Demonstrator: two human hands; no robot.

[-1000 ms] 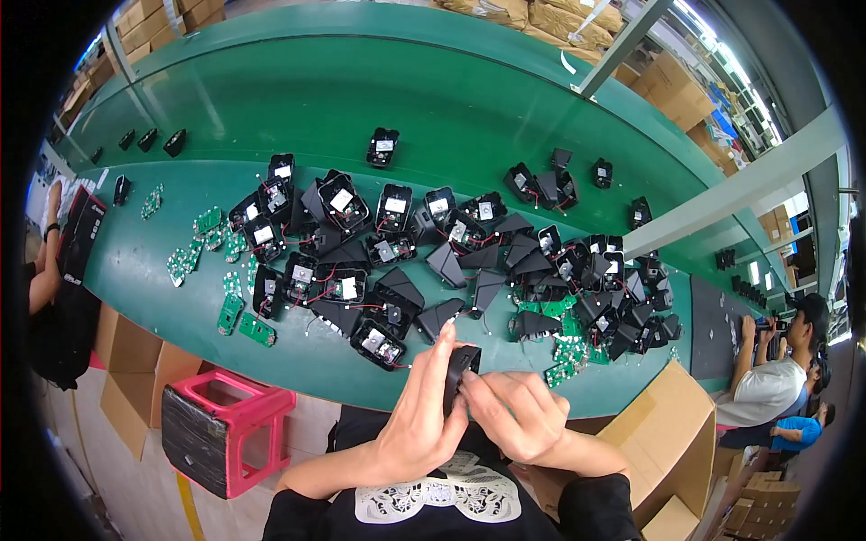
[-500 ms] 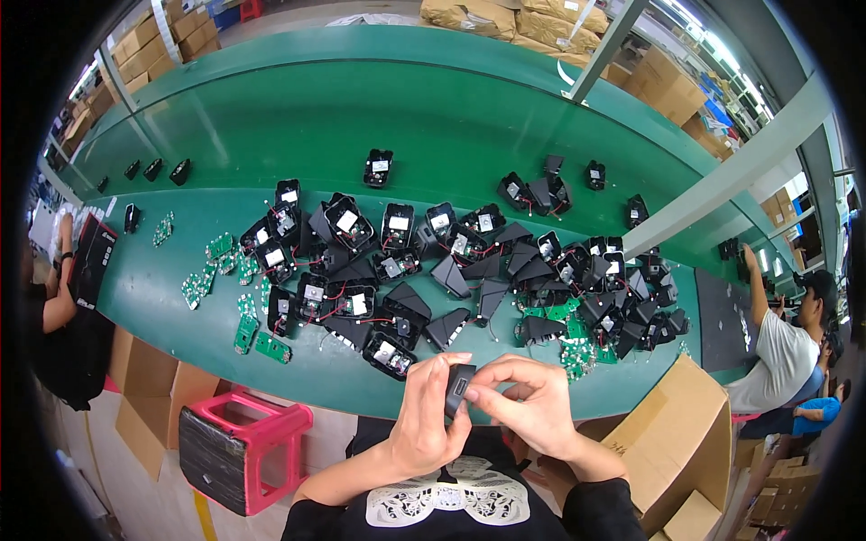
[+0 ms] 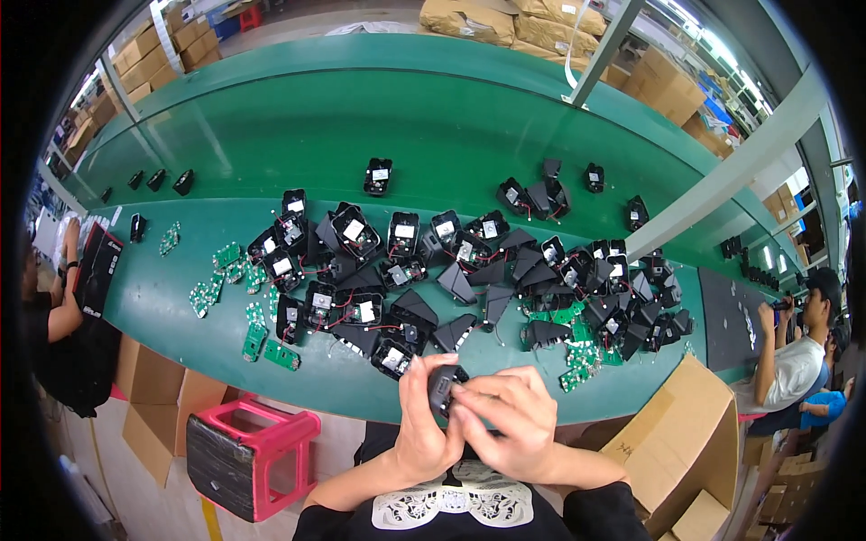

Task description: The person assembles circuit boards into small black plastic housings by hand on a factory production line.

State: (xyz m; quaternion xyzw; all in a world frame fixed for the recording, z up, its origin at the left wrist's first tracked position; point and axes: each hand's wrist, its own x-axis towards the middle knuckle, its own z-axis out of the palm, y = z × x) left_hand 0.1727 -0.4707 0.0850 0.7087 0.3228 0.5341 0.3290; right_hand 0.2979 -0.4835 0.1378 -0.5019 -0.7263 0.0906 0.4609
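Observation:
My left hand (image 3: 421,435) holds a small black plastic housing (image 3: 441,388) upright between thumb and fingers, just past the table's near edge. The fingers of my right hand (image 3: 511,422) are curled, with thumb and fingertips pressed to the housing's right side. Whether they pinch a small part there is hidden. Right beyond my hands lies an open black housing (image 3: 392,359) with a silvery part inside. Many similar housings, joined by thin red wires to black wedge-shaped covers (image 3: 457,283), spread across the green table.
Green circuit boards lie in a left group (image 3: 254,341) and a right pile (image 3: 582,353). A pink stool (image 3: 302,451) stands lower left; an open cardboard box (image 3: 672,433) lower right. Black housings stand along the green conveyor belt (image 3: 280,135). One person works at each side.
The black housing has tilted and shifted slightly left in my left hand. My right hand has moved in, its fingers curling closer against the housing. The view has shifted slightly.

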